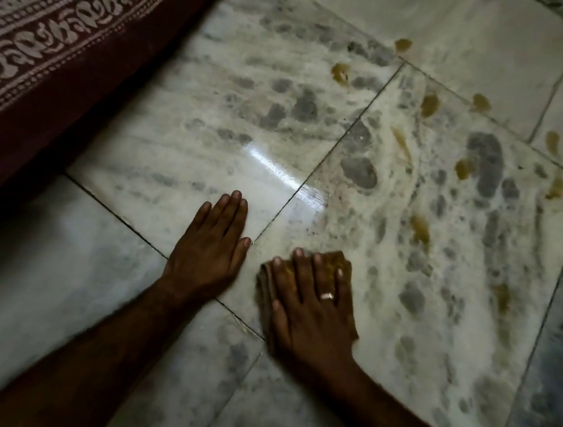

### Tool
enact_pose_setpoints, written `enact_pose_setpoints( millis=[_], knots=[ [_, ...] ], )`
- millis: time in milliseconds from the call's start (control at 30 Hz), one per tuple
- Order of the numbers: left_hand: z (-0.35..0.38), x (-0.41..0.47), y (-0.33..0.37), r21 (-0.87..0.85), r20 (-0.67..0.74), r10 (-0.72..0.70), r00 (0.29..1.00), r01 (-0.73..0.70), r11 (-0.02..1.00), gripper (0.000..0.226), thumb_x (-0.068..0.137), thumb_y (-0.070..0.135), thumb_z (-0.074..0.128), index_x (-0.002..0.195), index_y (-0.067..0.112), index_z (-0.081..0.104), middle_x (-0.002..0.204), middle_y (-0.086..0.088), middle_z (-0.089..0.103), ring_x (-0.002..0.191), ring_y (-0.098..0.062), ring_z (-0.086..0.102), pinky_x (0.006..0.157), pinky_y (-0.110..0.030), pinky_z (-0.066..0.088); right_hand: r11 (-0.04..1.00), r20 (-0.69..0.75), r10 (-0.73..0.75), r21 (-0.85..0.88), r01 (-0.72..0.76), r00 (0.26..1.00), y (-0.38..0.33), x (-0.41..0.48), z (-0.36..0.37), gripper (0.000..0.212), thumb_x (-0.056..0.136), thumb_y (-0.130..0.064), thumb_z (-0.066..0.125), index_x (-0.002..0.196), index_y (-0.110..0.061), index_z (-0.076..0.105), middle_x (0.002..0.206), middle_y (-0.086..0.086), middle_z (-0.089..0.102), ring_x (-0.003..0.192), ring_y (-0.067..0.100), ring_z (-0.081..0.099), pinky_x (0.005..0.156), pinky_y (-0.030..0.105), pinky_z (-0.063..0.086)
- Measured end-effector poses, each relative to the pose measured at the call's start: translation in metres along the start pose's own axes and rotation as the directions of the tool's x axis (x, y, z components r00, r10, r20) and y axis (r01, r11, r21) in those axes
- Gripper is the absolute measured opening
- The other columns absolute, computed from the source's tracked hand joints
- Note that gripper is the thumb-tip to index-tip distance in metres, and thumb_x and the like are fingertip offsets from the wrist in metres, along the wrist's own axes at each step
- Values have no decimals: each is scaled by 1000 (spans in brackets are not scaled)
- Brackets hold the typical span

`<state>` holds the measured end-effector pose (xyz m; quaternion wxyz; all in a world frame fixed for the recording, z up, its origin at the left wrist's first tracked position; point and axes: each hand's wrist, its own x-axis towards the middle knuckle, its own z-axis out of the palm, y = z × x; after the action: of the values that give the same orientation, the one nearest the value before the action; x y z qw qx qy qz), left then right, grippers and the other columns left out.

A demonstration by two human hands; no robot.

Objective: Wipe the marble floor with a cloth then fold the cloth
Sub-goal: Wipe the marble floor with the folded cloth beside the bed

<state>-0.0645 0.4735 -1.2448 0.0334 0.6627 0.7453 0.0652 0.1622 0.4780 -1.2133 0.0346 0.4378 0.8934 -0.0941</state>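
Note:
A small brown cloth (339, 263) lies bunched on the white, grey-veined marble floor (392, 224). My right hand (312, 302), with a ring on one finger, presses flat on top of the cloth and covers most of it; its edges are blurred. My left hand (213, 241) rests flat on the floor just left of the cloth, fingers together, holding nothing. A glossy wet patch shines on the tile beyond my left hand.
Several yellowish-brown spots (421, 228) dot the tiles to the right and far right. A dark red bedspread with a pale patterned border (48, 53) hangs down to the floor at the upper left. Dark grout lines cross the floor.

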Motion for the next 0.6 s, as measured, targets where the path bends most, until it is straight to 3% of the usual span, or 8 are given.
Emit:
enact_pose_setpoints(
  millis=[133, 267, 467, 600],
  knots=[
    [0, -6, 7, 12, 7, 12, 1000, -12, 1000, 63, 103, 36, 29, 156, 2, 30, 164, -16, 28, 152, -28, 29, 124, -44, 17, 1000, -9, 10, -21, -10, 1000, 19, 63, -7, 61, 103, -47, 25, 162, -33, 24, 170, 5, 24, 158, 31, 19, 125, 60, 13],
    [2, -12, 12, 1, 32, -20, 999, 20, 1000, 64, 103, 37, 27, 158, 5, 26, 166, -14, 24, 153, -26, 25, 125, -41, 12, 987, -2, 161, -3, -161, 987, 76, 95, -21, 62, 102, -50, 15, 162, -36, 17, 171, 3, 21, 158, 30, 15, 125, 61, 8],
    [0, -11, 22, -13, 38, -73, 997, 74, 997, 65, 102, 37, 25, 157, 3, 27, 165, -16, 24, 153, -29, 25, 124, -40, 7, 911, -53, 413, 27, -412, 909, 157, 40, -24, 64, 101, -50, 11, 163, -34, 17, 170, 6, 23, 157, 31, 18, 125, 60, 8],
    [5, -20, 51, -36, 39, -116, 993, 117, 992, 67, 101, 38, 25, 157, 0, 27, 165, -19, 24, 153, -31, 25, 124, -43, 10, 870, -60, 493, 37, -491, 868, 167, -39, -8, 61, 104, -46, 14, 164, -34, 8, 171, 8, 19, 158, 32, 14, 125, 61, 9]
  ],
)
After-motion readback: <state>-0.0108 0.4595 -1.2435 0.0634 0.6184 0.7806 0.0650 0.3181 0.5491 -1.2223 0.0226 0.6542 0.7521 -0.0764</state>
